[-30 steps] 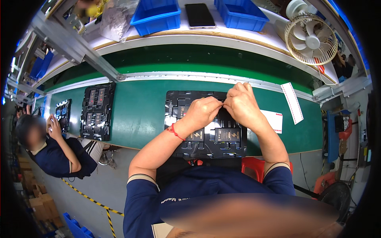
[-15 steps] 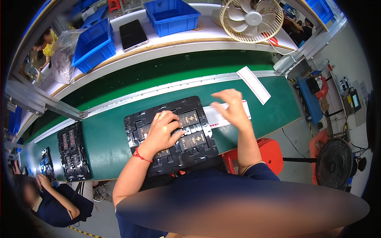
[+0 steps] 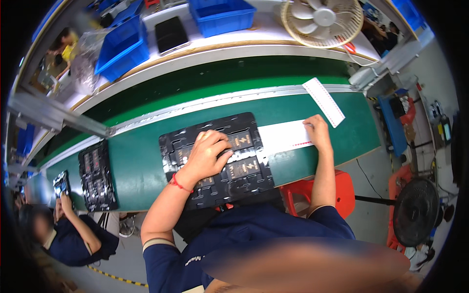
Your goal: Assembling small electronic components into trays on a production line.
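Head view shows batteries already seated in the black tray, left hand loosely open over it, while red tabs remain on the white sheet — whether right hand pinches one, I cannot tell.

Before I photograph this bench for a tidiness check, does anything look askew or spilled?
No spill shows. The white strip beyond the right hand seems askew: slanted, its far end over the metal rail, out of line with the white sheet.
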A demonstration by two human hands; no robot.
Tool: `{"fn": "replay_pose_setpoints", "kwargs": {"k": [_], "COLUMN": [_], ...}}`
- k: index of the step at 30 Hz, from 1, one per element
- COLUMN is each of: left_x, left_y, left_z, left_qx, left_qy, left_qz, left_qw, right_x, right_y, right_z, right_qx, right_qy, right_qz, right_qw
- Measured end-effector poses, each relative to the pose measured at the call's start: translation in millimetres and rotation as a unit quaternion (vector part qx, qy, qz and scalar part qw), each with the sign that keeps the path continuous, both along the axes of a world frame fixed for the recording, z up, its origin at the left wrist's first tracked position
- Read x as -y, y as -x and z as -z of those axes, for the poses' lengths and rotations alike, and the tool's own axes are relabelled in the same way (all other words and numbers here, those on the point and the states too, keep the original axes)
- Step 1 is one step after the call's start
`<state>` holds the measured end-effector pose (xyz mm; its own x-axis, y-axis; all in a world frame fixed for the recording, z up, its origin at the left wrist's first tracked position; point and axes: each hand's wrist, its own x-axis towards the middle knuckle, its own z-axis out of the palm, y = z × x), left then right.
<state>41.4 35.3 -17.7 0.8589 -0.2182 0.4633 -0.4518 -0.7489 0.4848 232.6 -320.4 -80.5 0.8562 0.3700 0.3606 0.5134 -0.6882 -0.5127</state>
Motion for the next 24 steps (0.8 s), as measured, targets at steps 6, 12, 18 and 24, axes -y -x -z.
{"fn": "replay_pose_setpoints", "kwargs": {"k": [6, 12, 18, 24], "left_x": [1, -7, -8, -4], "left_y": [-4, -5, 3, 35], "left_z": [7, 4, -10, -29], "left_qx": [-0.011, 0.019, 0.019, -0.035], "left_qy": [0.067, 0.114, 0.103, 0.038], "left_qz": [-0.019, -0.052, -0.018, 0.015], "left_qw": [0.998, 0.992, 0.994, 0.999], "right_x": [10, 10, -78, -113], "right_y": [8, 26, 88, 118], "right_z": [-7, -33, -80, -100], "right_qx": [-0.07, -0.106, -0.013, 0.051], "right_qy": [-0.013, -0.112, -0.137, -0.008], "right_qz": [0.003, 0.048, -0.171, -0.361], "right_qw": [0.997, 0.987, 0.976, 0.931]}}
